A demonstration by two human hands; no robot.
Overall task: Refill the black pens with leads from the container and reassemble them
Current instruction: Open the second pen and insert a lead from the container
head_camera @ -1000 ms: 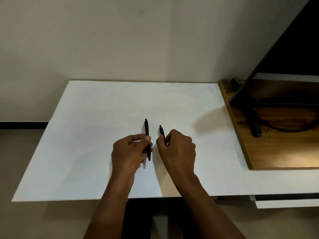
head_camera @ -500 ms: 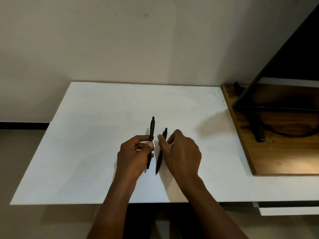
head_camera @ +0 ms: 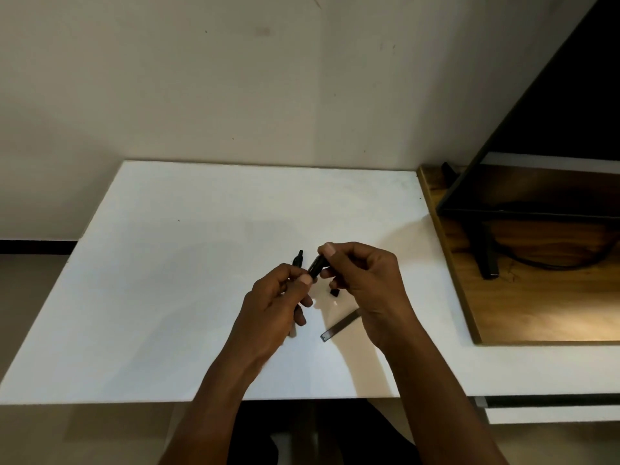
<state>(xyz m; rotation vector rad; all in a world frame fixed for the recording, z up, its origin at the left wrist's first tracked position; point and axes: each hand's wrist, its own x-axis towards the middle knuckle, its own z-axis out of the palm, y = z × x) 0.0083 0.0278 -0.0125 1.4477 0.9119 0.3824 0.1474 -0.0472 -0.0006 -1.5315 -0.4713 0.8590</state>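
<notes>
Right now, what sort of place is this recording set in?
Probably a home or office desk corner: a white tabletop set against a plain wall, and beside it a wooden surface carrying a dark flat screen on its stand.

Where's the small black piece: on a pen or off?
Off: the small black piece lies on the table beside the right hand.

Black pen [head_camera: 298,259] poking from the left hand [head_camera: 278,307], second pen [head_camera: 317,266] pinched in the right hand [head_camera: 365,280], slim grey lead case [head_camera: 340,326] lying flat nearby.
</notes>
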